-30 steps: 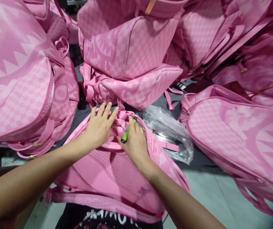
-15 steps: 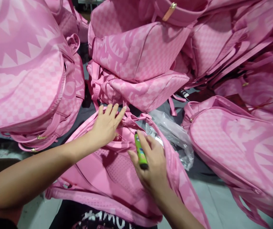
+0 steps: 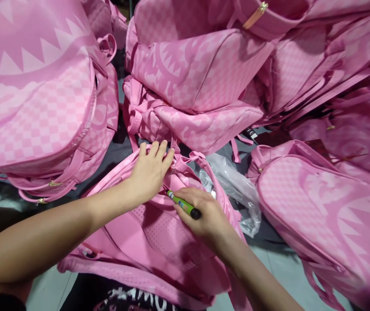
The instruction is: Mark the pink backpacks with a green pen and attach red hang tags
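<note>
A pink backpack (image 3: 123, 242) lies in front of me with its perforated back panel and straps facing up. On its top edge, near the strap loops, my left hand (image 3: 150, 170) presses down with its fingers spread. Close beside it, my right hand (image 3: 200, 211) grips a slim green pen-like stick (image 3: 185, 206) with a printed label and a black end. The stick's far tip points at the backpack's top part by my left thumb. What the tip touches is too small to make out.
A checkered pink backpack (image 3: 42, 108) stands at the left and another (image 3: 320, 207) at the right. More pink backpacks (image 3: 191, 73) are piled at the back. A clear plastic bag (image 3: 236, 185) lies beside the backpack before me, on a dark surface.
My right hand has turned the green stick from nearly upright to slanting, its tip now farther left and nearer my left hand. My left hand still rests on the backpack's top.
</note>
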`<state>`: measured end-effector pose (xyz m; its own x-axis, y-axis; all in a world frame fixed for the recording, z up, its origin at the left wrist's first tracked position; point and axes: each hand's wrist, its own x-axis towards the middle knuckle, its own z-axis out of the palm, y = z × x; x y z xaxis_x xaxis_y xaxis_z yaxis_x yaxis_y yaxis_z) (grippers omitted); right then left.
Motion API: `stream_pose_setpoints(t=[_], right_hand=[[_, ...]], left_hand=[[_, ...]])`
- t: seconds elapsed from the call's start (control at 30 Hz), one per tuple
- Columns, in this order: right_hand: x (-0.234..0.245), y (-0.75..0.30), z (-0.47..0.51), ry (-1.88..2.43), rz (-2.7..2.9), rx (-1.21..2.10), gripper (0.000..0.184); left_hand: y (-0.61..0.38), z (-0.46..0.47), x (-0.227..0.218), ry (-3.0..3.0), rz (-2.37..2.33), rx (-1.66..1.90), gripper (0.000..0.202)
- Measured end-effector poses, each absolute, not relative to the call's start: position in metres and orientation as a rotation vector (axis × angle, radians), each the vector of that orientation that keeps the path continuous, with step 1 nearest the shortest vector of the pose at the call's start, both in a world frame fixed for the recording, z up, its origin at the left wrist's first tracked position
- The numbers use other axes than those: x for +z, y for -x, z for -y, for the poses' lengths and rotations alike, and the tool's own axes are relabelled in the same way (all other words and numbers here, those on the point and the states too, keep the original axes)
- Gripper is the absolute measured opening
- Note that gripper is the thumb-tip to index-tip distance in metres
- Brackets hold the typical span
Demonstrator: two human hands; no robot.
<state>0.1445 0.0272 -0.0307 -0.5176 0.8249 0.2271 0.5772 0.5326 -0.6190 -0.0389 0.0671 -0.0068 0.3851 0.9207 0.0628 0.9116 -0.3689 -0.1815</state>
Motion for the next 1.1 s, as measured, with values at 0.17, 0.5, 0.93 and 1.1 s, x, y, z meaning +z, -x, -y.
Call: stream_pose_setpoints(t=[0.17,0.5,0.93,1.1], right_hand=[[-0.039,-0.139,-0.022,1.099,2.283,0.471,0.017],[-0.034,-0.136,-0.022,1.148,2.247,0.489,0.014],[-0.025,-0.131,-0.019,1.269,2.29,0.487,0.013],[-0.022,-0.128,-0.019,1.278,2.23,0.537,0.015]], left_hand=[[0.04,-0.07,-0.01,2.458,1.632,0.064,0.07],[0.04,-0.07,-0.006,2.498,1.664,0.05,0.068],[0.041,-0.07,-0.007,2.502,1.656,0.04,0.069],[0.041,-0.07,-0.006,2.49,1.669,0.055,0.067]])
